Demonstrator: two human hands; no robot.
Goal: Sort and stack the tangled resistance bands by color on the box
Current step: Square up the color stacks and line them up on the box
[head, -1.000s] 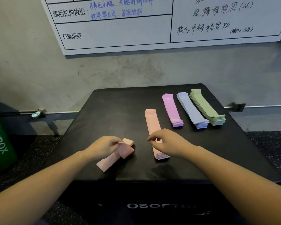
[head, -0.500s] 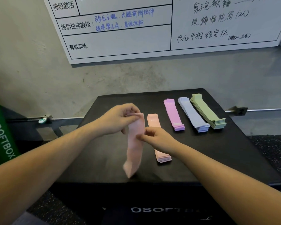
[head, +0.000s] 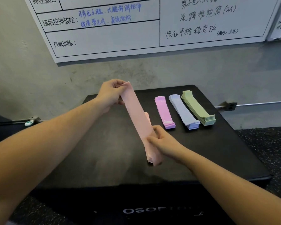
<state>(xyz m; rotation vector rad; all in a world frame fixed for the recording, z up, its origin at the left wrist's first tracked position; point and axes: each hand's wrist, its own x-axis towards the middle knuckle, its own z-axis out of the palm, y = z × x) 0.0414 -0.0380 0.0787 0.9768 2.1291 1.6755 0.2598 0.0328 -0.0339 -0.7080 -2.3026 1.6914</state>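
Stretching the flat pale pink rubber band (head: 136, 114) straight, the left hand (head: 109, 96) now pinches its far end high and the right hand (head: 162, 140) pinches its near end; a second ago it lay crumpled on the black padded box (head: 104, 151). It hangs over the pale pink stack (head: 150, 157) under the right hand, ready to lay down. Beyond the right hand stand the purple stack (head: 165, 112), the lavender-blue stack (head: 184, 112) and the green stack (head: 198, 108), well apart; nothing blocks the way
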